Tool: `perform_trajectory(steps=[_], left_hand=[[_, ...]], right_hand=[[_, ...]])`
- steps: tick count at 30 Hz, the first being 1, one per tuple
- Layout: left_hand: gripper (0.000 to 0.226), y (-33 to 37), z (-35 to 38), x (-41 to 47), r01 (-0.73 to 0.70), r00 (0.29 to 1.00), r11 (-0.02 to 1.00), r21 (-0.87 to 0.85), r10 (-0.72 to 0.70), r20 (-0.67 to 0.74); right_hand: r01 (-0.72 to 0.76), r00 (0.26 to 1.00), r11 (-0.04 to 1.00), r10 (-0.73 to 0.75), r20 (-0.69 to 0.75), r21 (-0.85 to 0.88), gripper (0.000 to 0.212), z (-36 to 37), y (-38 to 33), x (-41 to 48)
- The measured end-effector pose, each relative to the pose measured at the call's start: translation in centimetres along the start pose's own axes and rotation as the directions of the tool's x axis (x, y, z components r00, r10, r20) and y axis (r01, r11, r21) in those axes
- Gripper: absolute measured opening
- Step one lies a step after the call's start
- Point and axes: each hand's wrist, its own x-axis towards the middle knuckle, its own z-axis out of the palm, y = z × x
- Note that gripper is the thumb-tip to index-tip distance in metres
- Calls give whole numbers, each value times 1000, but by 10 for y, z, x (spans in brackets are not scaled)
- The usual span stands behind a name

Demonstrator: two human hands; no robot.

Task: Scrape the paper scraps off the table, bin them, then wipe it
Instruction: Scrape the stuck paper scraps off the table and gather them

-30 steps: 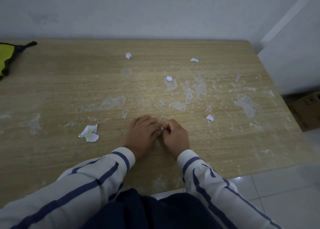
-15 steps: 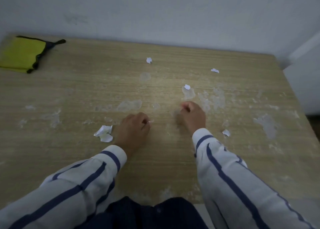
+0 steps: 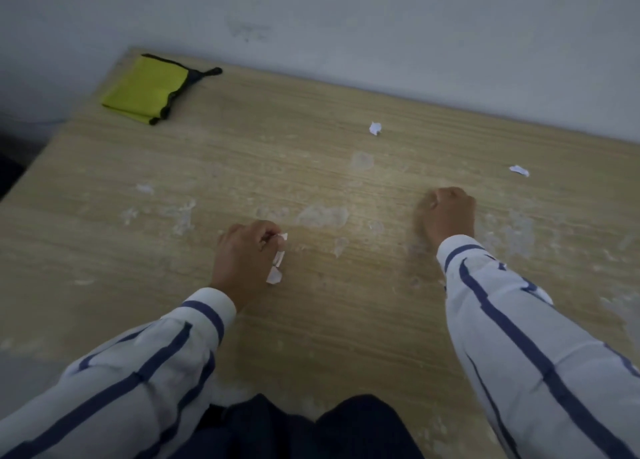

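The wooden table (image 3: 346,327) carries dried glue patches (image 3: 323,216) and white paper scraps. My left hand (image 3: 244,254) rests near the middle with its fingers pinched on a small paper scrap (image 3: 283,236). More white scraps (image 3: 276,268) lie against that hand's right side; whether they are held I cannot tell. My right hand (image 3: 448,214) is a closed fist pressed on the table further right and further back, and whatever is under it is hidden. Two loose scraps lie beyond, one (image 3: 375,128) at the back middle and one (image 3: 518,170) at the back right.
A folded yellow cloth (image 3: 145,89) with black edging lies at the table's far left corner. A plain wall (image 3: 381,25) runs along the table's back edge. My dark trousers (image 3: 304,431) show at the near edge.
My hands have parted: the right moved forward onto the spot where a scrap lay, and the left moved left to the small scrap pile. The view swung left.
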Motion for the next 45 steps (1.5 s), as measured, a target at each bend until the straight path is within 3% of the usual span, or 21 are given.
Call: perform_trajectory(steps=[7,13,18,24,34,39,45], left_hand=[[14,-15,2,0,2,1000,998,69,-3,9],[18,-25,7,0,-11,1000,995,97,11,-3],[23,-27,5,3,-13,999,996,83,9,46],[25,-35,2,3,-55,995,996,74,49,86],[25,-30,0,28,-112,988,994,1,111,104],[31,-5,14,64,-224,969,966,129,206,139],[37,43,44,127,-368,920,922,122,341,193]], right_hand=[[105,994,983,-98,-51,150,20,-3,-21,-25],[332,940,848,-333,-70,414,14,11,-86,-84],[500,831,720,-556,-32,482,20,35,-140,-136],[528,801,713,-598,9,461,17,47,-154,-153],[398,880,774,-473,32,493,21,37,-152,-141],[298,948,882,-319,-2,364,31,32,-137,-116],[110,992,959,-122,30,263,36,22,-119,-71]])
